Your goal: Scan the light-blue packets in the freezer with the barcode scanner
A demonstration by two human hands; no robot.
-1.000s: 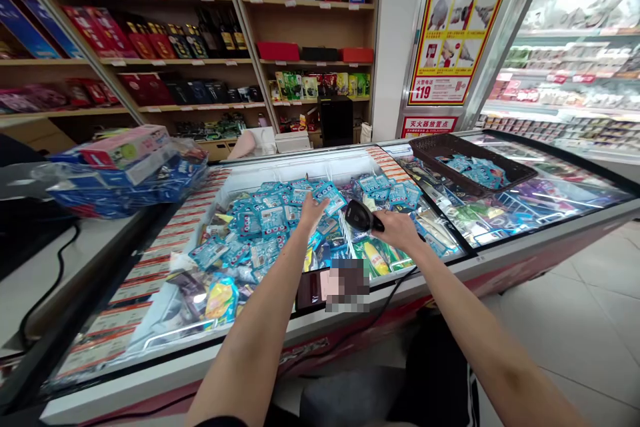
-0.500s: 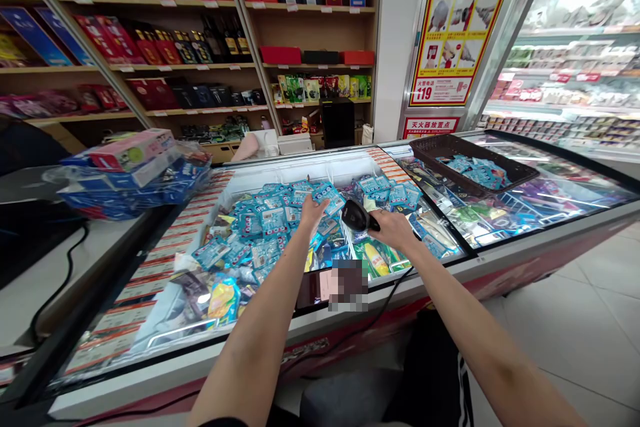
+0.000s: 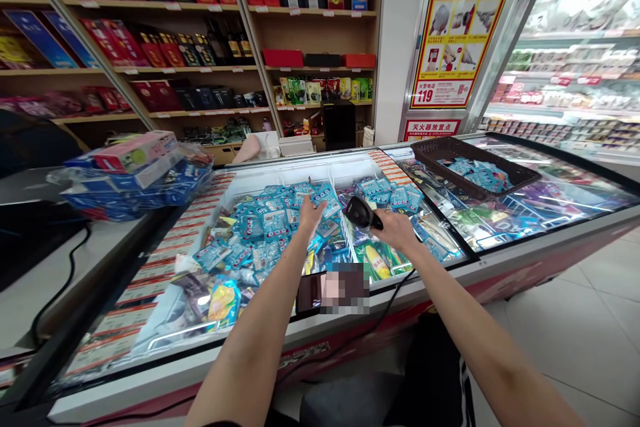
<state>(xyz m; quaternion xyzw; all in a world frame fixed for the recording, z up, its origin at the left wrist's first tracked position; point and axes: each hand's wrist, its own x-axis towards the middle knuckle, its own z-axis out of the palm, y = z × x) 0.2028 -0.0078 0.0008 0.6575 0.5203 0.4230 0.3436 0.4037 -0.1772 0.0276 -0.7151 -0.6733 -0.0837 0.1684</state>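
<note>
My right hand (image 3: pixel 397 230) is closed round the handle of a black barcode scanner (image 3: pixel 359 212), its head tilted up toward the left. My left hand (image 3: pixel 311 215) reaches over the heap of small blue packets (image 3: pixel 273 221), with thumb and finger apart at the edge of one blue packet (image 3: pixel 325 197). Whether it touches that packet I cannot tell. More blue packets (image 3: pixel 405 197) lie to the right, beyond a white wire divider (image 3: pixel 346 230). The packets lie on or just above the glass-topped freezer chest.
A phone (image 3: pixel 310 292) lies on the freezer's near edge, by the scanner's cable (image 3: pixel 387 310). A brown tray (image 3: pixel 515 177) with blue packets stands at the right. Wrapped boxes (image 3: pixel 135 177) are stacked at the left. Behind, a person's arm (image 3: pixel 249 147) shows before the shelves.
The left thumb and finger have spread apart at the blue packet, which stays on the heap. The scanner has tilted slightly and shifted a little right. The view has shifted slightly.
</note>
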